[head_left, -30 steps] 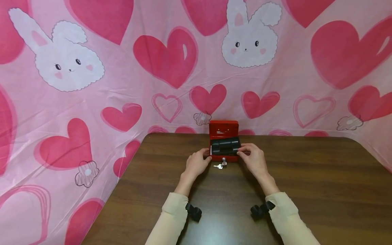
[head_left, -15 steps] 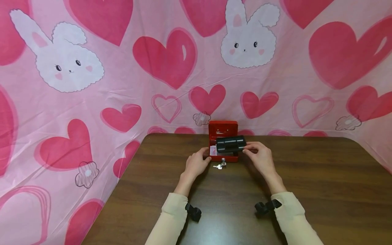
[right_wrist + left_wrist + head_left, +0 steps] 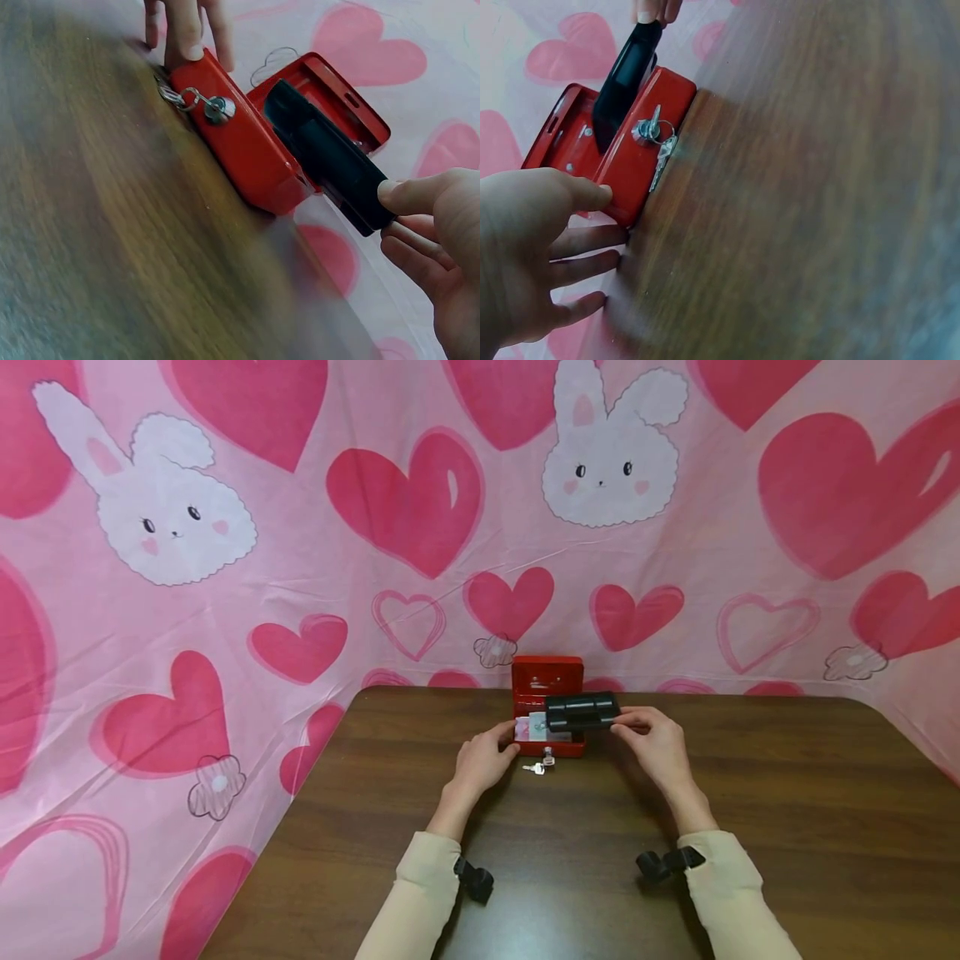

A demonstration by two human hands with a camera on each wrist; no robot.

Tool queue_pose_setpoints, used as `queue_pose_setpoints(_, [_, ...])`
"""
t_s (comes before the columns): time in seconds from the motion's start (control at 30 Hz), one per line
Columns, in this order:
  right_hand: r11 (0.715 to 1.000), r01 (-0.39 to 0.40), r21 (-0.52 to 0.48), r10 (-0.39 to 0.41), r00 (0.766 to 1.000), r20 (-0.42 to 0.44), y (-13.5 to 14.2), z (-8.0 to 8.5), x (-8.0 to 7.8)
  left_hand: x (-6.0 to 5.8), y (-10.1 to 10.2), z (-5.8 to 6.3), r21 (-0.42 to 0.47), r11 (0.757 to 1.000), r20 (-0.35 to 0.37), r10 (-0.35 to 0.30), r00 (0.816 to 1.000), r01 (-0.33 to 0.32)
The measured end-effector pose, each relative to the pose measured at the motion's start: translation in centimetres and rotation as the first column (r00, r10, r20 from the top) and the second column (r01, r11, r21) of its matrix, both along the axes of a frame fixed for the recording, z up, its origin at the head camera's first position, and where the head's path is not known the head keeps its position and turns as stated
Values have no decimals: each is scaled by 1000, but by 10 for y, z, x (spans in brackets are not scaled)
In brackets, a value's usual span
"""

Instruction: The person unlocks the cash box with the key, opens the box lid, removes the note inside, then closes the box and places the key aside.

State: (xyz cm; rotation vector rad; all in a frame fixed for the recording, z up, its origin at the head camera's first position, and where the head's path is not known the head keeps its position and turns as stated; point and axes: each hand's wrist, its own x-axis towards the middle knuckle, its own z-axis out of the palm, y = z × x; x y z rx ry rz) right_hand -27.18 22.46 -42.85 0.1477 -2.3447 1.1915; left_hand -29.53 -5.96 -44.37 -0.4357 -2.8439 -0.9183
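A small red cash box (image 3: 529, 748) stands on the table with its lid (image 3: 547, 672) raised. My left hand (image 3: 484, 756) grips its left front corner, thumb on the front and the other fingers at the side. My right hand (image 3: 655, 742) pinches the right end of a black plastic coin tray (image 3: 582, 712) between thumb and fingers. The tray is tilted above the right part of the box, as the right wrist view also shows. Pinkish and greenish banknotes (image 3: 531, 727) lie inside the box, partly hidden by the tray. Keys (image 3: 665, 154) hang from the lock (image 3: 641, 132) on the front.
The brown wooden table (image 3: 555, 877) reaches back to a pink cloth backdrop (image 3: 420, 510) with hearts and rabbits, close behind the box. A black wrist camera (image 3: 474, 880) sits on the left wrist, another wrist camera (image 3: 670, 863) on the right.
My right hand has lifted the coin tray out of the box and moved it to the right, which uncovers the banknotes. My left hand has stayed at the box's corner.
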Motion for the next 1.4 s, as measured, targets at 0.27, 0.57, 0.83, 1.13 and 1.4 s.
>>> queue_pose_setpoints(0.27, [999,35,4,-35,999,-9,11,-3,1,-1,1,-1,-10,1000,-12,0,1000,0])
queue_pose_setpoints(0.57, [1000,24,-14,-24,1000,-6,23,1,3,0,1,-1,16,1000,21,3,1000,-3])
queue_pose_setpoints(0.83, [1000,31,4,-31,999,10,35,1,5,-1,0,-2,22,1000,33,2,999,-3])
queue_pose_setpoints(1.13, [1000,26,5,-26,1000,17,44,2,5,-1,0,0,23,1000,33,7,999,-8])
queue_pose_setpoints(1.4, [999,41,4,-41,999,7,51,3,7,-2,0,1,32,999,44,8,999,-10])
